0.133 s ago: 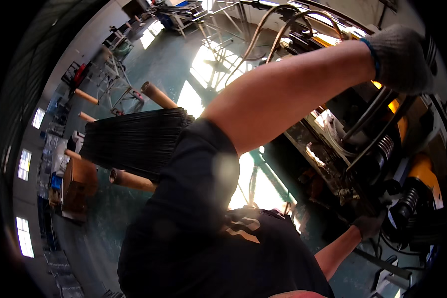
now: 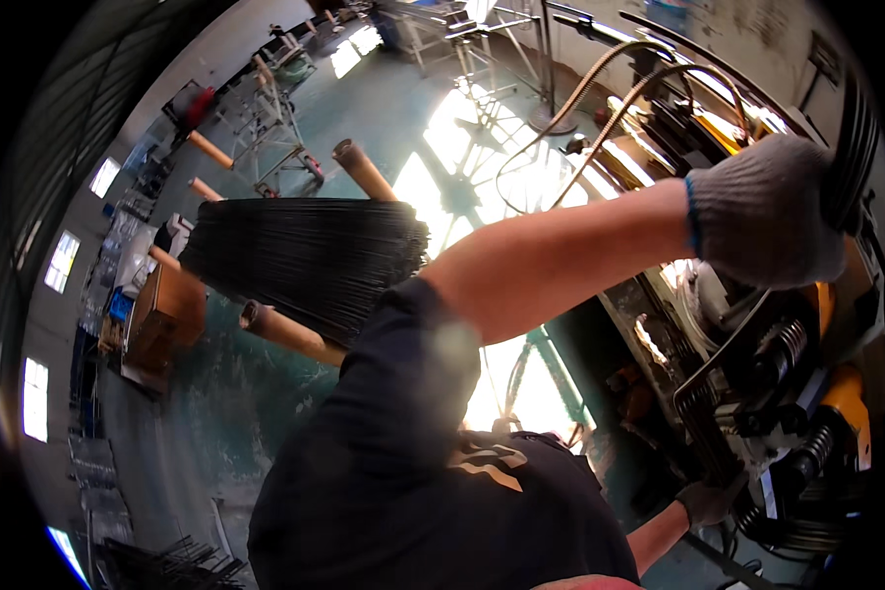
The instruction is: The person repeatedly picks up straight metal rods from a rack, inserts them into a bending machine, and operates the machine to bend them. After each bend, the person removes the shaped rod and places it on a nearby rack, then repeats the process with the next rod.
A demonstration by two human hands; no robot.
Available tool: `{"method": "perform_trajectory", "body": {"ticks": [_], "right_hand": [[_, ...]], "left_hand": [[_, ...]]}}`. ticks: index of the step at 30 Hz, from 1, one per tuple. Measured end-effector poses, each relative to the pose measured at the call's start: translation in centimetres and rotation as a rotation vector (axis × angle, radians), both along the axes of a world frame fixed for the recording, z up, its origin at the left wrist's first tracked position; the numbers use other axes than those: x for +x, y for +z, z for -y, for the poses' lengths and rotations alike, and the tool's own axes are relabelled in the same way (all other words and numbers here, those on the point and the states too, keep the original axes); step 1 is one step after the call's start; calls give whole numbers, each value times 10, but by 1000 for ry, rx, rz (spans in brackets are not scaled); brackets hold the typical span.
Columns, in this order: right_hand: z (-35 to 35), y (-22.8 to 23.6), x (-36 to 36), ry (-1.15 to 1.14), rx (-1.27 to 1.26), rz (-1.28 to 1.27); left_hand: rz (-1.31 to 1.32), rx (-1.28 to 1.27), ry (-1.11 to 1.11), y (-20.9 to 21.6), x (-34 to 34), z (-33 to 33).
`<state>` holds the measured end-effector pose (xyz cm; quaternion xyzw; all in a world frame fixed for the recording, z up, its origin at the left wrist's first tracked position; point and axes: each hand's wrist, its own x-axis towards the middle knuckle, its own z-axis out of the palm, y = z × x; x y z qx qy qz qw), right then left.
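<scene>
My left hand [image 2: 769, 214], in a grey knitted glove with a blue cuff, is raised at the upper right. Its fingers are curled against a bundle of thin black rods [image 2: 853, 147], mostly hidden behind the glove. Lower down, a bent stretch of black rods [image 2: 700, 418] runs in front of the machine [image 2: 811, 438] toward my right hand [image 2: 708, 501]. That gloved hand is closed round the rods' lower part, its fingertips in shadow. Springs and yellow parts of the machine lie just beyond both hands.
A thick stack of black rods [image 2: 300, 251] rests to the left between brown posts [image 2: 295, 331]. Ribbed hoses [image 2: 610, 88] arch over the machine's far end. A brown box [image 2: 164, 324] stands by the left wall. More dark rods [image 2: 172, 565] lie at lower left.
My left hand has come down and slightly left with the rods. My right hand has shifted a little down and left. The whole view has swung somewhat.
</scene>
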<state>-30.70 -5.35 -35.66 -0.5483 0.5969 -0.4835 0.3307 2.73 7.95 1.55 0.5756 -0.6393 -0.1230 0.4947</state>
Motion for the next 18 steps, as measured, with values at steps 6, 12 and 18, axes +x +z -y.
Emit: {"method": "perform_trajectory", "body": {"ticks": [6,12,18], "right_hand": [[-47,37,92,114,209,606],[-28,2,201,584,150,291],[-122,27,290,1202,278,515]], "left_hand": [[-292,-368,467,-61,-1,-177],[-560,-618,875,-108,-76,-317],[-417,-877,1422,-128,-224,-393]]}}
